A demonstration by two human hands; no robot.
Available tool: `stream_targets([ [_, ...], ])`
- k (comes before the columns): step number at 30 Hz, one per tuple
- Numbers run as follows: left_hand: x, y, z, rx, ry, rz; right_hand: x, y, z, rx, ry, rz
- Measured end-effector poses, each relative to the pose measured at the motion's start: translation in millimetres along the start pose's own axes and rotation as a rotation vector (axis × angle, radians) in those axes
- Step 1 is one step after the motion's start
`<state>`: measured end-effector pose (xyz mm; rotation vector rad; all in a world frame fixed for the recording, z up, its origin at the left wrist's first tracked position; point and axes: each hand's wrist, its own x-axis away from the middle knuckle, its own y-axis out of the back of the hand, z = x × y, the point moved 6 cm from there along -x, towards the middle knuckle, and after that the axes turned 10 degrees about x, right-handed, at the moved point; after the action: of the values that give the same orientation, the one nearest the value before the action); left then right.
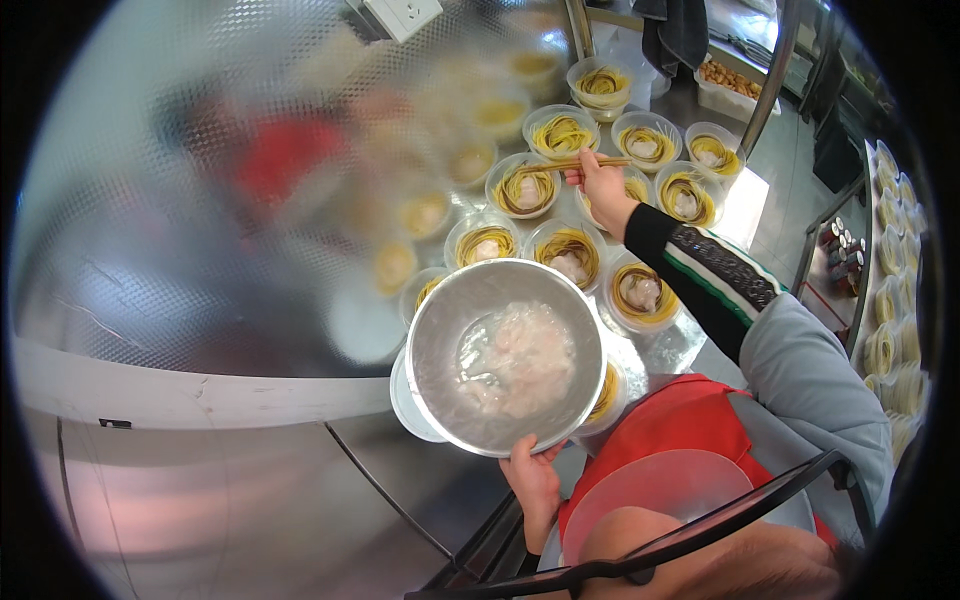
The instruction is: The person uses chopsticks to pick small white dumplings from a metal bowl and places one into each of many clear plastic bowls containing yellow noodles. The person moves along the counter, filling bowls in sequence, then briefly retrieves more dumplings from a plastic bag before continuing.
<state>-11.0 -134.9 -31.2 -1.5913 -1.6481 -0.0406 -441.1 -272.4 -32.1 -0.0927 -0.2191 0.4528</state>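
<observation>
My left hand [533,478] grips the near rim of a large steel mixing bowl [432,330], tilted toward me. Inside it lies a wet, pale pinkish mass [525,360], perhaps raw meat or fish; I cannot tell which. My right hand [598,187] is closed round a pair of wooden chopsticks [552,166]. Their tips reach over a clear plastic bowl [492,190] of yellow noodles [512,191] with a pale lump on top. Several similar noodle bowls stand close around, such as one [566,254] just beyond the steel bowl. Some hold a pale lump; some show only noodles.
A shiny metal wall panel [300,300] runs along the left, reflecting the bowls. A wall socket [402,14] is at the top. A white tub [728,98] of brown pieces stands at the far right. More filled bowls line a rack [885,350] on the right. A dark cloth [672,35] hangs behind.
</observation>
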Motion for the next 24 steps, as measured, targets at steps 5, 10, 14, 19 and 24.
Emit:
stream_targets([
  [5,-2,-7,10,-0.008,0.041,0.045,83,38,61,0.0,0.186,0.344],
  [10,4,-19,24,-0.051,0.097,0.059,181,76,88,0.499,0.383,0.768],
  [14,13,-39,32,-0.097,0.141,0.181,219,96,73,0.724,0.634,0.773],
  [19,24,-46,43,-0.133,0.234,0.23,229,105,62,0.651,0.751,0.603],
  [24,34,-49,47,-0.157,0.233,0.264,218,114,45,0.381,0.306,0.418],
])
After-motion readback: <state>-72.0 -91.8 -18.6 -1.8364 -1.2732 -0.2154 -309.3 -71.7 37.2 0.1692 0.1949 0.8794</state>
